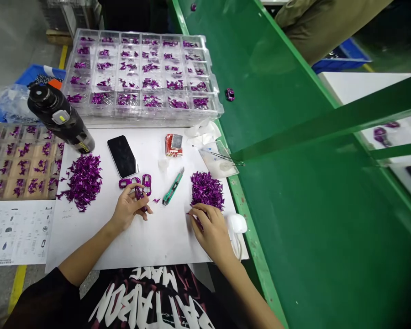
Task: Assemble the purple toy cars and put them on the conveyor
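Note:
My left hand [125, 210] is closed around a shiny purple toy car body [139, 194], held low over the white table board. Two more purple car bodies lie just beyond it, one upright in view [146, 183] and one sideways [124, 183]. At the near edge of a heap of small pointed purple pieces [207, 188], my right hand [214, 233] has its thumb and fingertips pinched together. A dark purple tip shows at those fingertips; the fingers partly hide it. A few loose purple pieces [156, 200] rest between the hands.
A green utility knife [173, 186], a phone [122, 156] and a red packet [171, 145] lie on the board. Another purple heap [84, 183] is at left, near a black bottle [60, 116]. Compartment trays [144, 112] stand behind. A green conveyor [277, 183] runs along the right.

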Demonstrator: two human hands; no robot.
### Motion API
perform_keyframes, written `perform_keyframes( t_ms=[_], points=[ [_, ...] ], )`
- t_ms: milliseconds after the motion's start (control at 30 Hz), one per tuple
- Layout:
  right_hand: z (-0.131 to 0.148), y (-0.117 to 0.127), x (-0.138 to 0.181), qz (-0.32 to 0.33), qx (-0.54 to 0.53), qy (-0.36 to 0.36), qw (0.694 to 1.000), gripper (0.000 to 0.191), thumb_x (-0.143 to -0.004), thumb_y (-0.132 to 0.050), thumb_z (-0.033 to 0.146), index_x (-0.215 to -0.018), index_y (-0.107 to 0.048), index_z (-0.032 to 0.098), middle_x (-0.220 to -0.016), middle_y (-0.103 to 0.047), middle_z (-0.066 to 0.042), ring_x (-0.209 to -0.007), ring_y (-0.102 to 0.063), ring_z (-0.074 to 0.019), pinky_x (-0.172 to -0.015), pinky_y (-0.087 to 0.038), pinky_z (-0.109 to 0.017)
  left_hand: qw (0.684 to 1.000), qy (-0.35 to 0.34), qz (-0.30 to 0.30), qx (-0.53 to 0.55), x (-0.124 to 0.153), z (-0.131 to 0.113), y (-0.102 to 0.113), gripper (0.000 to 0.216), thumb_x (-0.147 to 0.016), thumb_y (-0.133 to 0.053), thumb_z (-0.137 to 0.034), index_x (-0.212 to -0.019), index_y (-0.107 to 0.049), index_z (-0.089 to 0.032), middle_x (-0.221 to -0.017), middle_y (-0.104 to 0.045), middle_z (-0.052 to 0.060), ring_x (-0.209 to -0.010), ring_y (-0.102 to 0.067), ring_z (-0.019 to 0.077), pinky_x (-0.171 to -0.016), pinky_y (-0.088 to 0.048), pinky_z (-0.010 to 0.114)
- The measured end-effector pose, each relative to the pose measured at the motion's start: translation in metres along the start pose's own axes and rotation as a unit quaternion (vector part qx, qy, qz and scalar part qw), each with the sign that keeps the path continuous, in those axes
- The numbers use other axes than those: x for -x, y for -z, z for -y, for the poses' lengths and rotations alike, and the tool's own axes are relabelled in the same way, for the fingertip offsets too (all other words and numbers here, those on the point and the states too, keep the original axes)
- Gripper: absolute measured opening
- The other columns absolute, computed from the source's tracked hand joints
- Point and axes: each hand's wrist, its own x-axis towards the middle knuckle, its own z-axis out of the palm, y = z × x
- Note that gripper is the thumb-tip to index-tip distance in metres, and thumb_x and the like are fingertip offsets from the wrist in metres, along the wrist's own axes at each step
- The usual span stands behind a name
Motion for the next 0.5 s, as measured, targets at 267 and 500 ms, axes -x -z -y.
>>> perform_keyframes(
  t_ms=[267, 500],
  points=[
    [0.064, -0.035, -0.054, -0.034, -0.131, 0.029, 0.99, 0.015, -0.099, -0.057, 0.025, -0.107, -0.07, 0.023, -0.086, -0.076, -0.003, -0.069, -0.07, -0.0147, -0.067, -0.061, -0.029, 0.998, -0.023, -0.049, 0.034, 0.001, -0.004, -0.004, 0.051, -0.083, -0.075, -0.054, -0.117, -0.057, -0.021, -0.084, -0.072, 0.005, -0.071, -0.073, 0.0234, -0.055, -0.06, 0.033],
    [0.082, -0.068, -0.077, -0.088, -0.155, 0.124, 0.976, 0.023, -0.096, -0.057, 0.014, -0.112, -0.07, 0.024, -0.093, -0.078, -0.004, -0.081, -0.072, -0.0183, -0.072, -0.063, -0.033, 0.995, -0.023, -0.087, 0.051, -0.002, -0.007, 0.0, 0.047, -0.08, -0.08, -0.046, -0.117, -0.066, -0.019, -0.07, -0.065, -0.001, -0.061, -0.066, 0.0165, -0.05, -0.057, 0.028]
  ],
)
